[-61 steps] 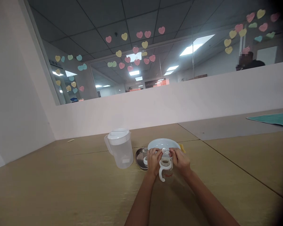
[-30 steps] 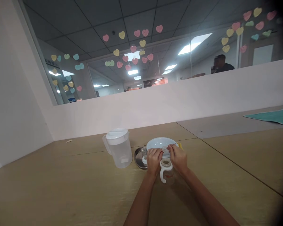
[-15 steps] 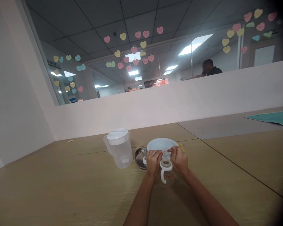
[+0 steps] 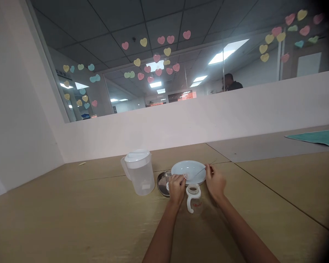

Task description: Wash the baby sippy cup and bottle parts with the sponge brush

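Note:
In front of the pale blue basin (image 4: 181,168), my left hand (image 4: 177,188) is closed around a small pale, translucent piece (image 4: 185,176) with a rounded edge, its exact kind unclear. My right hand (image 4: 215,181) is closed, pinching a thin stick (image 4: 200,171) that slants over the basin toward that piece without touching it. Between my forearms stands an upright clear baby bottle (image 4: 197,205), open at the top, with a white handle (image 4: 189,204) round its neck and red markings. Beside my left hand lies a round metal dish (image 4: 161,186) holding a clear dome-shaped cap, partly hidden.
A lidded clear plastic pitcher (image 4: 141,179) stands left of the dish. A teal cloth (image 4: 318,137) lies at the far right, and a small pale scrap (image 4: 82,163) at the far left. A wall with a window (image 4: 159,95) rises behind; a person (image 4: 233,83) shows through the glass.
My right hand has moved right, drawing the stick away from the small piece. My left hand has lowered slightly with the piece. The person behind the glass has shifted left.

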